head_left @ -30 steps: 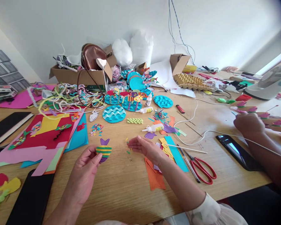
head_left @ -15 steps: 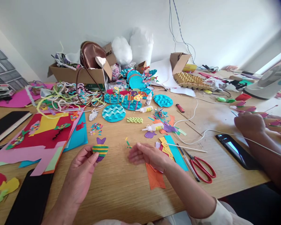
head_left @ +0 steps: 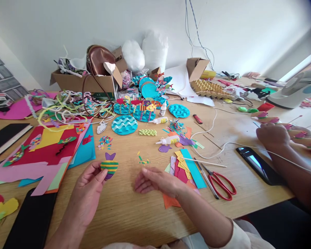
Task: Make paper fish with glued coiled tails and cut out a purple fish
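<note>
Between the thumb and fingers of my left hand (head_left: 89, 188) is a paper fish (head_left: 110, 167), purple with green and yellow stripes, its tail pointing up. My right hand (head_left: 155, 181) hovers over the table, fingers stretched out and holding nothing. Just beyond its fingertips lie small green and yellow paper scraps (head_left: 144, 161). Orange paper (head_left: 170, 201) shows partly under my right wrist. Beside it are yellow paper pieces (head_left: 184, 163), a blue paper strip (head_left: 195, 169), a pen (head_left: 209, 182) and red-handled scissors (head_left: 223, 185). A purple paper fish (head_left: 165, 148) lies near a glue bottle (head_left: 169, 140).
Another person's hand (head_left: 273, 136) rests at the right by a phone (head_left: 256, 164) and a white cable (head_left: 224, 151). Coloured paper sheets (head_left: 52, 138) lie left, near a black phone-like slab (head_left: 28, 221). Blue wavy discs (head_left: 124, 125) and a cardboard box (head_left: 77, 83) stand farther back.
My right hand has moved left and slightly down, toward the paper fish, uncovering more of the paper pieces behind it. My left hand keeps its hold on the fish.
</note>
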Tool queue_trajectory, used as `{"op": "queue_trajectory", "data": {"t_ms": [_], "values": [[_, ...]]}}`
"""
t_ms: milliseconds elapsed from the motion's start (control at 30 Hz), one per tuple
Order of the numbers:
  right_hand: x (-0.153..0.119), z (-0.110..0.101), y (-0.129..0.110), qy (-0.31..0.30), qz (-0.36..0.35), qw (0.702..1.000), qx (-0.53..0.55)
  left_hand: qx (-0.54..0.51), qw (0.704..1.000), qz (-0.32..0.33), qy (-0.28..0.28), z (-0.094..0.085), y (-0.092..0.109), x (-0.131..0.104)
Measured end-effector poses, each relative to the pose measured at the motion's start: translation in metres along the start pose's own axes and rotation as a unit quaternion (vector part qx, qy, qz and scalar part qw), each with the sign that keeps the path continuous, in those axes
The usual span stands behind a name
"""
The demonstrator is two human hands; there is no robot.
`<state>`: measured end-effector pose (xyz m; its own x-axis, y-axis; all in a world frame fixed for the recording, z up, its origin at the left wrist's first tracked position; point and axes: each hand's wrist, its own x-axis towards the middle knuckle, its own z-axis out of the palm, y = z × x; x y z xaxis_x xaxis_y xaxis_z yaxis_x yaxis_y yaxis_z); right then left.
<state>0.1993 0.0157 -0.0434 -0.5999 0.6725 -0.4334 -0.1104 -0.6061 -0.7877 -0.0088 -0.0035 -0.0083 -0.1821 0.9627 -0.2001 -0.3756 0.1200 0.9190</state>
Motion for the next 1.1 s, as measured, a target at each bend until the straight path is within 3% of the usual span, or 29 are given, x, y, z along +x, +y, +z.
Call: {"op": "queue_trajectory", "data": {"t_ms": [67, 200, 333, 500, 567, 667, 733, 833, 900, 1033, 1100], "values": [[0.004, 0.002, 0.004, 0.013, 0.002, 1.0, -0.011, -0.004, 1.0, -0.005, -0.006, 0.0, -0.001, 0.0], [0.004, -0.015, -0.014, 0.153, -0.115, 0.981, -0.037, -0.012, 1.0, -0.019, -0.008, 0.002, -0.002, -0.002], [-0.016, -0.037, -0.04, 0.143, -0.108, 0.981, -0.079, -0.015, 0.999, -0.03, 0.009, 0.004, -0.003, -0.002], [-0.024, -0.047, -0.039, 0.12, -0.025, 0.984, -0.128, -0.013, 0.999, -0.035, 0.005, 0.006, -0.005, -0.001], [-0.021, -0.047, -0.038, 0.138, -0.039, 0.981, -0.128, -0.012, 0.999, -0.038, 0.004, 0.006, -0.005, -0.002], [-0.015, -0.042, -0.04, 0.189, -0.115, 0.967, -0.123, -0.007, 0.999, -0.035, 0.002, 0.005, -0.004, -0.003], [-0.01, -0.036, -0.039, 0.176, -0.14, 0.968, -0.112, -0.005, 0.999, -0.032, 0.001, 0.003, -0.003, -0.003], [0.001, -0.026, -0.03, 0.09, -0.077, 0.99, -0.077, -0.01, 0.999, -0.032, 0.004, 0.002, -0.003, -0.004], [0.009, -0.024, -0.024, 0.073, -0.037, 0.994, -0.066, -0.015, 0.999, -0.037, 0.011, 0.002, -0.003, -0.004], [0.017, -0.024, -0.026, 0.15, -0.104, 0.982, -0.041, -0.019, 0.999, -0.042, 0.018, 0.0, -0.003, -0.004], [0.021, -0.02, -0.028, 0.149, -0.134, 0.98, -0.004, -0.019, 0.999, -0.043, 0.011, -0.002, -0.005, -0.003]]}}
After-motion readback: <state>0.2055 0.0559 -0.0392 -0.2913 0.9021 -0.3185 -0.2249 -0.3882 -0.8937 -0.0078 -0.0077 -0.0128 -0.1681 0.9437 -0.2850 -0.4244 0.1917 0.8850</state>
